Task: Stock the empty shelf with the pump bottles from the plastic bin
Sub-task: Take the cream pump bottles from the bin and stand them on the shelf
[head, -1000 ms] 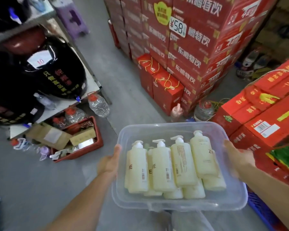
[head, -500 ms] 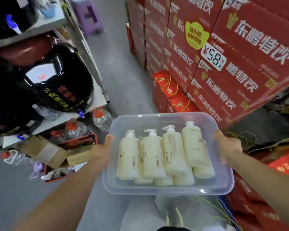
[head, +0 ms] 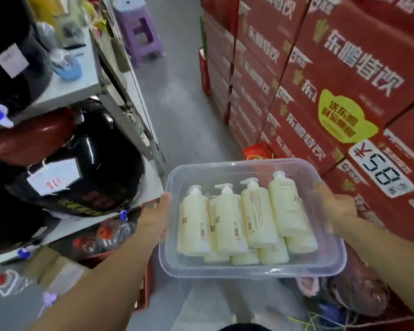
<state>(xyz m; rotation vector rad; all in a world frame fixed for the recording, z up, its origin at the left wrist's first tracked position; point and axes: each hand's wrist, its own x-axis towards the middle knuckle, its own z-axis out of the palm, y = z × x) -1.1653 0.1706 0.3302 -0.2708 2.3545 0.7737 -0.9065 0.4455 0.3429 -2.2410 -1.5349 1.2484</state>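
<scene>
The left hand [head: 153, 218] grips the near-left edge of the plastic bin [head: 249, 271]: its thumb hooks over the rim, and its fingers go under the bin, out of sight. The right hand [head: 335, 206] holds the opposite edge the same way, its thumb blurred behind the translucent wall and its fingers hidden beneath. Between the two hands the pump bottles [head: 227, 225] lie flat in the bin, four cream ones on top with pump heads pointing away from the person. More lie underneath, covered too much to count. Their label print is too small to read. Left of the left hand stands a metal shelf unit [head: 81, 87] with glossy black rounded goods [head: 93, 163], cut off by the frame edge. Right of the right hand rise stacked red cartons [head: 320, 80] bearing a price tag [head: 380, 173] marked 58. Beyond both hands a purple stool [head: 141, 27] stands on the floor, motion-blurred
</scene>
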